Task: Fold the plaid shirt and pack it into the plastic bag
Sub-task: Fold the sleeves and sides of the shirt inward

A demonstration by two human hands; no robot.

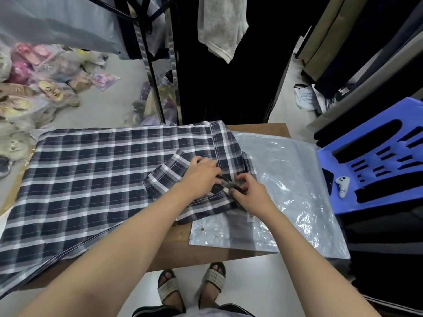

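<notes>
The shirt point(80, 179) lies spread over the left of the bench point(174, 245), its right end overlapping the plastic bag point(286, 179) beside it. The left hand point(201, 172) and right hand point(249, 193) meet on that end. A stool point(343, 161) stands right of the bench.

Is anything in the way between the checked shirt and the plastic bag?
Nothing visible is. The plastic bag lies flat right beside the plaid shirt, whose right end already overlaps it. The left hand and right hand pinch the shirt there.
</notes>
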